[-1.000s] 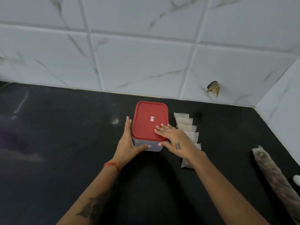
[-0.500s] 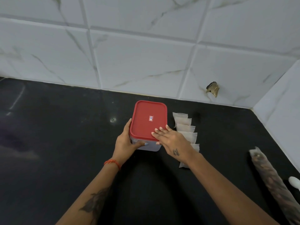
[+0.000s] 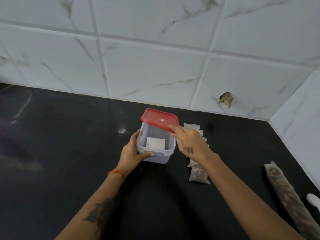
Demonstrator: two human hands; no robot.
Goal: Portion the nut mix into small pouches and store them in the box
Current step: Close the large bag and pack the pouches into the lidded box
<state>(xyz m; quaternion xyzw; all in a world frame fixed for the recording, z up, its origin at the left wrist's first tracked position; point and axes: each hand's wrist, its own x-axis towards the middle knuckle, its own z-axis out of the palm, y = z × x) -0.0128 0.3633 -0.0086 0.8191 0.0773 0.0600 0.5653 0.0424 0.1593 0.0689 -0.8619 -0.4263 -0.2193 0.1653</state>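
Clear box [image 3: 155, 153] stood on black counter [image 3: 60, 153] near tiled wall [image 3: 155, 66]; left hand [image 3: 132, 152] gripped its near-left corner, thumb across front wall; right hand [image 3: 187, 142] pinched near edge of red lid [image 3: 160, 119], lid tilted up, far edge over box rim; row of filled pouches [image 3: 198, 174] lay just right of box, partly behind right hand; long nut-mix bag [image 3: 290, 193] lay well apart at right.
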